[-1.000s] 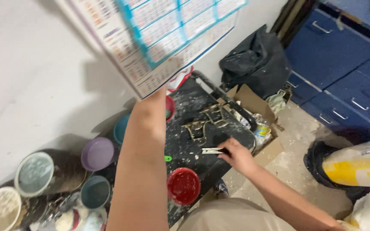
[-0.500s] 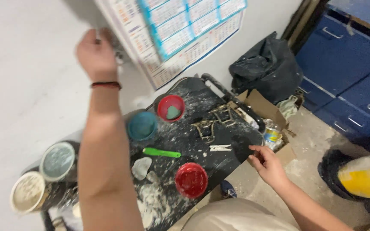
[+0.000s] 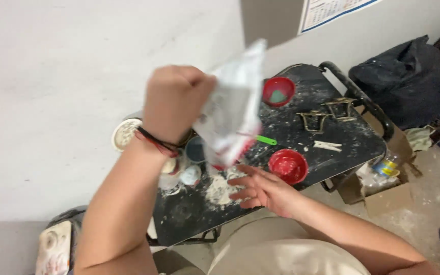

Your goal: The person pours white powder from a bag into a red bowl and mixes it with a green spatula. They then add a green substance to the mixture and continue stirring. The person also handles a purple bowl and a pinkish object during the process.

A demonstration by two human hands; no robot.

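Note:
My left hand [image 3: 174, 102] is raised above a black, paint-stained table [image 3: 189, 216] and grips a white and red plastic bag [image 3: 232, 114], which is blurred by motion. My right hand [image 3: 260, 189] hovers open, fingers spread, just above a pile of white powder [image 3: 219, 191] on the table. A red bowl [image 3: 287, 166] sits right beside that hand. A second red bowl [image 3: 278, 91] with something green inside stands at the far side. Between them lies a green stick [image 3: 266, 140].
Two metal wire shapes [image 3: 314, 121] and a white scrap [image 3: 328, 146] lie on the table's right part. A black bag [image 3: 403, 81] and a cardboard box [image 3: 383, 198] stand to the right. Paint cans [image 3: 125, 133] and a blue cup [image 3: 195, 149] crowd the left. A calendar [image 3: 332, 12] hangs on the wall.
My left hand has come down from the wall calendar and now holds a bag. My right hand moved left from the white scrap to the powder.

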